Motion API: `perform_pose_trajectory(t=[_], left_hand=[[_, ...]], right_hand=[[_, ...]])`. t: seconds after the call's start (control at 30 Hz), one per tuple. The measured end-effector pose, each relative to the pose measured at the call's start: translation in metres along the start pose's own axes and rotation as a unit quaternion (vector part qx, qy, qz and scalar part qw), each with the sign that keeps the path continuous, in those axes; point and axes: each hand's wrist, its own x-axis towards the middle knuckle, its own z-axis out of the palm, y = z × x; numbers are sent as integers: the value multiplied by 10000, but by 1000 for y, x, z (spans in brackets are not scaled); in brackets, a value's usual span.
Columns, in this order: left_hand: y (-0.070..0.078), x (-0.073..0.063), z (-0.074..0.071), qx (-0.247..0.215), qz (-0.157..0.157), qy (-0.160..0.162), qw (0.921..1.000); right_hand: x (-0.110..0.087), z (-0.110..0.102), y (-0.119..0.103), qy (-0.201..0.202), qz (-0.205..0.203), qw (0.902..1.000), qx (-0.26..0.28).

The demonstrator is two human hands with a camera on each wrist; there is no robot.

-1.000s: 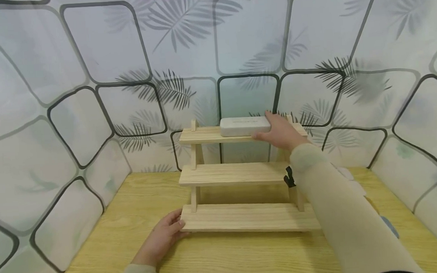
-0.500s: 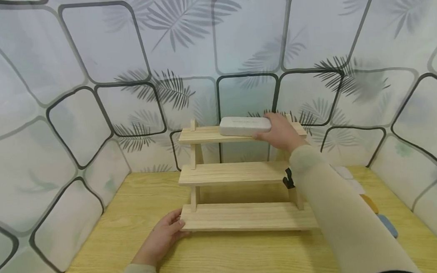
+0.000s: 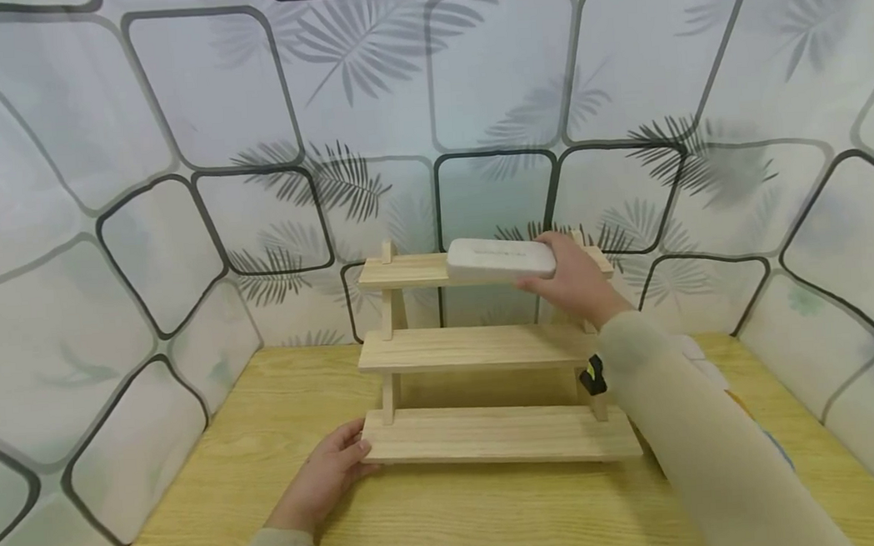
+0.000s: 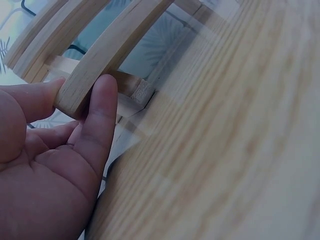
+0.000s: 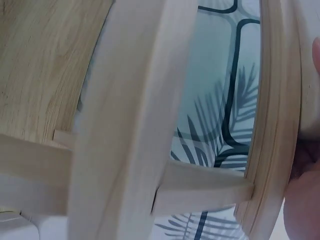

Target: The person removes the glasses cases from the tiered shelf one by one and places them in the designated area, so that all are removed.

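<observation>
A three-tier wooden shelf stand (image 3: 479, 345) stands on the table. My right hand (image 3: 576, 277) grips the right end of a long white case (image 3: 499, 258) with rounded corners and faint lettering on top. In the head view the case overlaps the front edge of the top shelf, its left end a little higher. Only part of the right hand (image 5: 302, 210) shows at the edge of the right wrist view, beside the top board (image 5: 272, 125). My left hand (image 3: 332, 467) pinches the left end of the bottom shelf; in the left wrist view, thumb and index finger (image 4: 102, 100) hold that board (image 4: 107, 47).
Pale rounded items (image 3: 701, 361) lie right of the stand, and slivers of orange and blue show past the right sleeve (image 3: 710, 432), which hides most of them. A patterned cloth wall (image 3: 495, 69) rises behind and on both sides of the wood-grain table (image 3: 452, 523).
The white case has come off the top shelf's surface, first tilting up, then shifting toward me and slightly right with the right hand. The left hand stays on the bottom shelf.
</observation>
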Motion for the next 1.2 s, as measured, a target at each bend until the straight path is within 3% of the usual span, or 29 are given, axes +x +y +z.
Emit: perform_pose_trajectory(t=[0.17,0.4,0.67,0.97,1.2], left_hand=[[0,0,0,41,-40,127,9999],[1,-3,-2,2,-52,66,10000],[-3,0,-2,-40,-71,97,9999],[-3,2,0,-46,-45,144,9999],[-1,1,2,10,-131,208,9997]], right_hand=[[-14,-9,4,114,79,9999,-5],[-26,-15,11,420,116,9981,444],[-49,-27,13,444,86,9960,774],[-88,-44,11,377,-96,9973,630],[-120,-49,27,607,-342,9969,367]])
